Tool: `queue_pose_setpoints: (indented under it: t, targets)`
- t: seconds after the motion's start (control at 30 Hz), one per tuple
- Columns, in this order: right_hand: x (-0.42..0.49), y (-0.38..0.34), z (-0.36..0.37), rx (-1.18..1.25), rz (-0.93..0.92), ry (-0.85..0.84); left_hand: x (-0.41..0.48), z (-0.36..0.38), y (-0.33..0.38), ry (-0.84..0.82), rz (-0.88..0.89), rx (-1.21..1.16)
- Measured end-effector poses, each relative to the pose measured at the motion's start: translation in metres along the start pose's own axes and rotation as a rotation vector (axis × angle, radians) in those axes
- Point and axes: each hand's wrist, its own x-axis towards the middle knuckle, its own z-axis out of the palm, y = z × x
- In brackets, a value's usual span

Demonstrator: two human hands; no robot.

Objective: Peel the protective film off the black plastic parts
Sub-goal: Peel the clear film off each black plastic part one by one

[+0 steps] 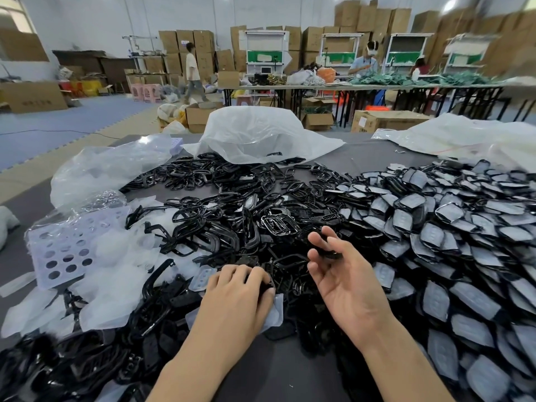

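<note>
While glossy black frames [232,216] lie tangled over the grey table [275,369], the left hand [237,297] curls round a black part [264,283], cloudy film [277,310] just beneath; the right hand [345,282], palm up, pinches a black piece [330,253] at its fingertips.

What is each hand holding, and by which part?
The right hand pinches a black part by its edge, at the fingertips. The left hand curls over a second black part on the pile; where it grips is hidden.
</note>
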Motion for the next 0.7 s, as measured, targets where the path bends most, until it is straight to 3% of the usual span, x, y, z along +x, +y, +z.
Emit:
queue_pose_setpoints:
  t: [0.27, 0.47, 0.7]
  targets:
    - [0.004, 0.009, -0.001, -0.214, -0.055, 0.037, 0.0, 0.003, -0.003, 0.077, -0.011, -0.057]
    - [0.004, 0.015, 0.004, -0.342, -0.118, 0.041, 0.003, 0.0, -0.003, 0.191, -0.238, -0.524]
    - [-0.005, 0.023, 0.008, -0.639, -0.189, -0.026, 0.004, -0.013, 0.006, 0.262, -0.198, -0.768]
